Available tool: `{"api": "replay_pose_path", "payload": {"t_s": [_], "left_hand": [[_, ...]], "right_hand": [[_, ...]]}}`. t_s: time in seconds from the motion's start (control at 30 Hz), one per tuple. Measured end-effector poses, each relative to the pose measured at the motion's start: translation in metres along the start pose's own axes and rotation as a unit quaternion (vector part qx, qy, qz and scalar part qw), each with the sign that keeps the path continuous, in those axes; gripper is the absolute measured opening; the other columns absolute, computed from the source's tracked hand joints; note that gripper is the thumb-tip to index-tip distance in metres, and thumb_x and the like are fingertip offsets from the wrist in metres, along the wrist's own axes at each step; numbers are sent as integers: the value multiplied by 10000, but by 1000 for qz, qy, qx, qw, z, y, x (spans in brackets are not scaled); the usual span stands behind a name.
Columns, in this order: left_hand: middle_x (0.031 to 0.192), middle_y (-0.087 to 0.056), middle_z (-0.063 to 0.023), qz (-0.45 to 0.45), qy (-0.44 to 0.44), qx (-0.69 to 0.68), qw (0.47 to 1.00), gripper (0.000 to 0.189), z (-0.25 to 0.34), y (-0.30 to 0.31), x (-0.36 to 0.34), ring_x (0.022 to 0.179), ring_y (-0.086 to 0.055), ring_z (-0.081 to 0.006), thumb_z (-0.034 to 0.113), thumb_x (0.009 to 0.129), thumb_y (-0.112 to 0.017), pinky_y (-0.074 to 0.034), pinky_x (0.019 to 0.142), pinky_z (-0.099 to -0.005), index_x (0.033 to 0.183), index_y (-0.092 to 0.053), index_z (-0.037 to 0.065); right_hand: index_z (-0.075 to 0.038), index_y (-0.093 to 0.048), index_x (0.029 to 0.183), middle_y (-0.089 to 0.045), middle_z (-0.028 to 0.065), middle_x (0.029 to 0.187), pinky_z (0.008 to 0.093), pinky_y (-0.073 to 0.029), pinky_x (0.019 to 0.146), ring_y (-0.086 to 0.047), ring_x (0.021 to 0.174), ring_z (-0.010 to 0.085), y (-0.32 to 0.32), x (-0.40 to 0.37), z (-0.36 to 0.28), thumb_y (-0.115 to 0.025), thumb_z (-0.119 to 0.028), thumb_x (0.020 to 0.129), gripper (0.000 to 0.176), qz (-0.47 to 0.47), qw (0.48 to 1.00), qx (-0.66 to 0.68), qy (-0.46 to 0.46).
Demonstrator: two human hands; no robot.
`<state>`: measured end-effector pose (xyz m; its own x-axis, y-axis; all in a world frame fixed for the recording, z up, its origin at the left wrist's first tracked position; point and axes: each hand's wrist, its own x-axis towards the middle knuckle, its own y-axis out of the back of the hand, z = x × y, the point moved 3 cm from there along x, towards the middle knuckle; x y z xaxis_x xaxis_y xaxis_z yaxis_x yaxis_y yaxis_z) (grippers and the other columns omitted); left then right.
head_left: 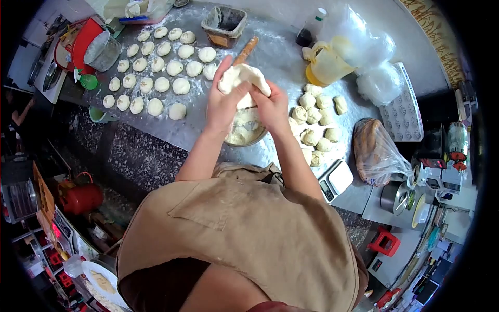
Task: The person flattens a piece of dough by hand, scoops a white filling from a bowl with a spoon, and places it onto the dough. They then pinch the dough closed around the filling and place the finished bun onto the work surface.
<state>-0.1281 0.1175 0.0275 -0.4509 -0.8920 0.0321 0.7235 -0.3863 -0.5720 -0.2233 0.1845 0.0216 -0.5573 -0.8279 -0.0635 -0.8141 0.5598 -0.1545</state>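
Observation:
Both hands hold one flattened piece of pale dough (244, 77) above a metal bowl (244, 134) that contains a light filling and a spoon. My left hand (224, 101) cups the dough from the left, thumb pressed into it. My right hand (270, 104) pinches its right edge. Several rounded dough balls (156, 67) lie in rows on the floured steel counter (280, 52) to the left. Rougher dough lumps (314, 122) sit in a cluster to the right of the bowl.
A wooden rolling pin (245, 50) lies behind the hands, near a square tub (224, 25). A yellow jug (326, 65), plastic bags (371, 57), a bagged item (371, 151) and a small scale (335, 180) stand to the right. A red bucket (83, 41) stands far left.

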Motion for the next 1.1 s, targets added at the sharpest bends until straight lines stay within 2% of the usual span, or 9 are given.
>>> {"api": "replay_pose_path", "payload": {"t_s": [0.1, 0.2, 0.4, 0.5, 0.6, 0.77, 0.87, 0.93, 1.1], "left_hand": [[1227, -500, -146, 0, 50, -71, 996, 444, 0, 6, 4, 1089, -517, -225, 190, 893, -546, -458, 903, -340, 1262, -403, -9], [1166, -550, -126, 40, 4, -120, 992, 395, 0, 0, 2, 1031, -548, -197, 158, 894, -544, -471, 869, -323, 1227, -435, -24], [1165, -545, -118, 25, 42, -207, 977, 361, -2, 28, -1, 1016, -548, -202, 106, 863, -573, -469, 868, -335, 1190, -458, 5], [1060, -589, -80, -174, 46, 138, 974, 414, 18, 15, -4, 925, -569, -135, -7, 751, -651, -477, 771, -260, 1140, -514, 25], [944, -607, -29, -159, 17, 348, 924, 339, 9, 19, 1, 857, -560, -89, 13, 793, -641, -463, 713, -226, 1113, -533, 33], [948, -596, -27, -141, -31, 186, 972, 208, 6, 14, -6, 871, -555, -93, 47, 810, -640, -461, 750, -235, 1000, -557, 24], [992, -589, -43, -128, 28, 224, 966, 267, 14, 8, -6, 913, -551, -103, 68, 807, -652, -458, 781, -239, 1049, -550, 16], [1016, -591, -45, -145, 3, 249, 958, 343, 14, 11, 1, 914, -553, -101, 93, 797, -672, -461, 769, -236, 1103, -540, 8], [992, -610, -36, -137, 77, 309, 938, 319, 11, 4, -9, 871, -562, -88, 98, 806, -666, -467, 740, -227, 1094, -566, 3]], "right_hand": [[-2, -593, 993, -609, 10, 844, 232, -474, 630, -559, 737, 78, -7, -4, -8, -596, -84, 848, 167, -51, 998, -2, -24], [-9, -561, 1022, -604, 44, 903, 261, -504, 641, -571, 780, 102, -15, -8, -1, -594, -64, 841, 193, -24, 960, 270, -70], [-11, -580, 957, -604, 33, 806, 240, -484, 600, -571, 694, 97, 10, 6, -16, -598, -31, 796, 163, -50, 999, 11, 15], [-25, -596, 957, -594, 2, 776, 222, -454, 594, -545, 677, 75, 23, 12, -39, -634, -74, 767, 199, -135, 987, -82, -22], [-32, -592, 993, -591, -13, 804, 226, -451, 627, -530, 692, 75, 19, 11, -49, -668, -103, 753, 262, -215, 957, -192, -22], [-19, -608, 1000, -604, 20, 800, 260, -458, 637, -538, 693, 101, 23, 8, -52, -684, -114, 748, 280, -168, 936, -302, 63], [-8, -631, 946, -604, 64, 793, 265, -455, 639, -548, 703, 105, 17, 6, -51, -689, -112, 749, 230, -141, 921, -359, 48], [-34, -648, 920, -610, 126, 793, 324, -453, 622, -587, 688, 246, 15, 1, -57, -682, -129, 732, 214, -109, 942, -267, 170], [-35, -643, 900, -572, 111, 745, 320, -444, 599, -567, 656, 234, 13, 4, -54, -678, -116, 739, 183, -83, 902, -357, 227]]}}
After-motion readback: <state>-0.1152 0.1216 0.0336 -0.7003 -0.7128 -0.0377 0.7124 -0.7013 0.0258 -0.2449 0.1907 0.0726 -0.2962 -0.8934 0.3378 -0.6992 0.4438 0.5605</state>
